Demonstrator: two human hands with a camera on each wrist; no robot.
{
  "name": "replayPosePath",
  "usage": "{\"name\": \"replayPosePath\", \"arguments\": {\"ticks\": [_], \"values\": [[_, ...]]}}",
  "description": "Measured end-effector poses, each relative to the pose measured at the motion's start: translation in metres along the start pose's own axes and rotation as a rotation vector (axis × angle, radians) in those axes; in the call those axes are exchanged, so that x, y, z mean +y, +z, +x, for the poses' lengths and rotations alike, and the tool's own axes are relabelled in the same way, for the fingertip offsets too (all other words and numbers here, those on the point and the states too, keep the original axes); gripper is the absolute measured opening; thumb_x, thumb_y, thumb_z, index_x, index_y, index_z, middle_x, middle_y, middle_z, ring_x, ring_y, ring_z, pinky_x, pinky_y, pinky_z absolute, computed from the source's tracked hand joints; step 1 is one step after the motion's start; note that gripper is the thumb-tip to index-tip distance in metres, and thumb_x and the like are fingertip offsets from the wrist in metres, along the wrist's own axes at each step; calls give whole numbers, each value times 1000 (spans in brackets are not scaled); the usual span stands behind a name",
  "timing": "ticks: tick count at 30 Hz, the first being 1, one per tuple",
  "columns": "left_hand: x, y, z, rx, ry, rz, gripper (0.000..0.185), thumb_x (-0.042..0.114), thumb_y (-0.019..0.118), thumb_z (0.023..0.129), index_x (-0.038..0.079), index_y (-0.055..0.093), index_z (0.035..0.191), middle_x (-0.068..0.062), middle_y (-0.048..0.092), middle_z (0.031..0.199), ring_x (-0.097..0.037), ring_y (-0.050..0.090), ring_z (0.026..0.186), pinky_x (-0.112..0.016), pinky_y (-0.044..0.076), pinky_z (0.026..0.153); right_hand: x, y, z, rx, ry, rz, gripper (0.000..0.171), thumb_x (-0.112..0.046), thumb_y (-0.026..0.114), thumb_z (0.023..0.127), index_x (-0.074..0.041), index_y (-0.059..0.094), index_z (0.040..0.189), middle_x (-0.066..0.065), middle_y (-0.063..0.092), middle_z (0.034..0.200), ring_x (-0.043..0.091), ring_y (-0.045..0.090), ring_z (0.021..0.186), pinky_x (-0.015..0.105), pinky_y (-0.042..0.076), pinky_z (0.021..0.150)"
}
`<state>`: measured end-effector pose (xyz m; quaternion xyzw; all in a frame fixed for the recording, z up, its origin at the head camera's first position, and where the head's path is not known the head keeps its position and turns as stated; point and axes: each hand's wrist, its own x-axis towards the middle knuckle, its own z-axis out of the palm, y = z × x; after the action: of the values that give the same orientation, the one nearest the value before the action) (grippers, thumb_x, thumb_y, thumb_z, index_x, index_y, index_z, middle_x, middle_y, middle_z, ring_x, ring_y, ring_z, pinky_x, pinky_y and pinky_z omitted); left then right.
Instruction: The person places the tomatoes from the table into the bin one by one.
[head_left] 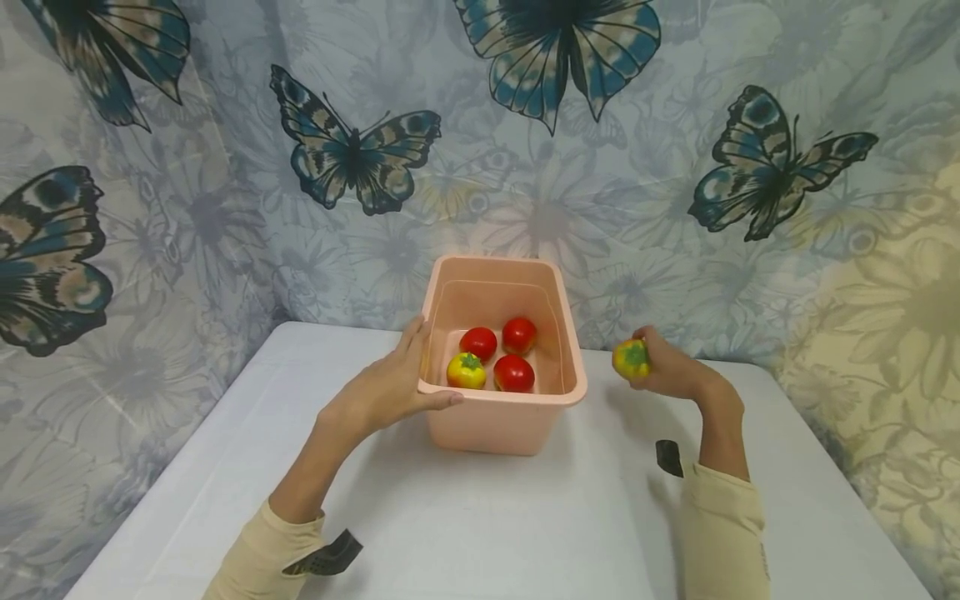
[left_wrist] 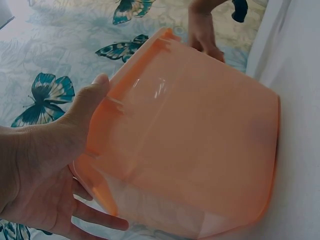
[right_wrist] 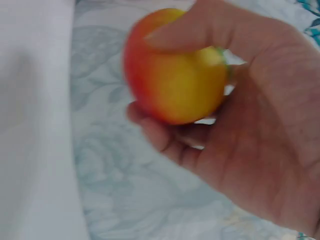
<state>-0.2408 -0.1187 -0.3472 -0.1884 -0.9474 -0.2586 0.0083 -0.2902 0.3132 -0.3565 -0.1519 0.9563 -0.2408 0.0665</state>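
A peach-pink plastic bin [head_left: 483, 425] stands on the white table toward its back edge. My left hand [head_left: 393, 379] holds its near left corner, thumb on the near rim and fingers along the left side; the left wrist view shows the fingers [left_wrist: 100, 217] spread. Inside the bin lie several round fruits, red ones [head_left: 517, 335] and a yellow one [head_left: 466, 372] with a green leafy top. To the right of the bin, my right hand [head_left: 671, 369] grips a red-and-yellow fruit [right_wrist: 175, 75] between thumb and fingers, above the table. Its green top faces me in the head view.
The white table [head_left: 480, 525] ends at a back edge close behind the bin. Cloth with a butterfly and flower print [head_left: 637, 208] hangs behind it and along both sides. Dark straps [head_left: 330, 557] stick out at both beige sleeves.
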Motion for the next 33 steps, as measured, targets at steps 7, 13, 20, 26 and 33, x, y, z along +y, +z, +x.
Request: {"name": "replayPosePath", "arguments": {"ticks": [7,13,20,26,33], "values": [[0,1,1,-4,7,25,121,85,48,59,20,-1,148,5,-2,154,-24,37,128,-44,43,92,-38,-14,-9,287,-76,63,67,-36,62,85,-12,25,135,11,48,105,26,49,83,34,44,66],[0,1,2,12,30,15,121,85,48,60,20,-1,148,3,-1,154,-25,37,128,-45,43,92,-81,-10,-8,520,-180,157,61,-41,54,89,-20,26,139,7,49,103,22,46,82,32,42,65],[1,2,1,-4,-7,19,122,86,48,59,20,-1,148,3,-3,154,-27,33,131,-47,43,91,-112,11,6,406,-373,119,74,-35,59,88,-36,13,146,6,36,133,25,34,117,53,33,93],[1,4,2,3,-9,25,121,85,49,59,20,0,148,4,-2,154,-27,33,131,-48,44,89,-114,17,9,391,-383,94,69,-32,57,90,-36,16,145,4,37,133,27,33,120,57,31,92],[-5,2,3,5,18,29,122,86,47,58,20,-1,148,6,-3,154,-25,37,128,-46,45,89,-105,8,5,328,-276,107,58,-44,46,93,-40,18,144,-1,30,142,25,29,127,63,30,93]]}}
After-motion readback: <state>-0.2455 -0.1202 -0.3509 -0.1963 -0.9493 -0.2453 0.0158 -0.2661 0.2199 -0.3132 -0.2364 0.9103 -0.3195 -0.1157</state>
